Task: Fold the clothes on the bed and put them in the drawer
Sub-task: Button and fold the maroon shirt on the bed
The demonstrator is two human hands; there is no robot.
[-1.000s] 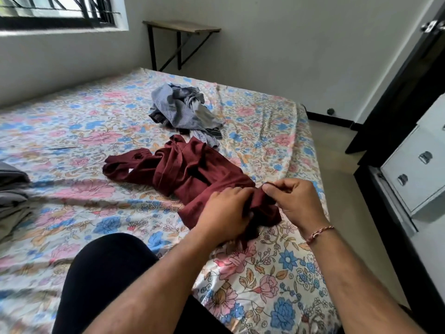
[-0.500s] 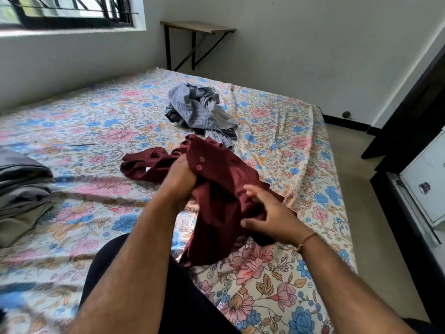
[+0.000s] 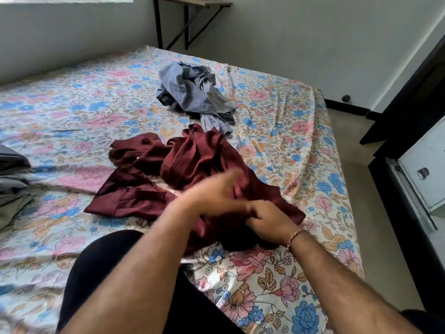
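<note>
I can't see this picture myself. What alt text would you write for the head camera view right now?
A person sitting on a floral-sheeted bed works both hands over a crumpled maroon shirt: the right hand grips its near edge, and the blurred left hand crosses above it. A heap of blue-grey clothes lies farther back, and a white drawer unit stands at right.

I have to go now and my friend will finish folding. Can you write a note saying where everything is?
Right hand grips the near edge of the maroon shirt. Left hand is blurred above it; grip unclear.
The maroon shirt lies crumpled and unfolded on the floral bed. A pile of blue-grey checked clothes sits behind it, untouched. Some grey clothes lie stacked at the bed's left edge.
The white drawer unit stands to the right.
Left: fold the shirt, then the pile, and put everything away.
</note>
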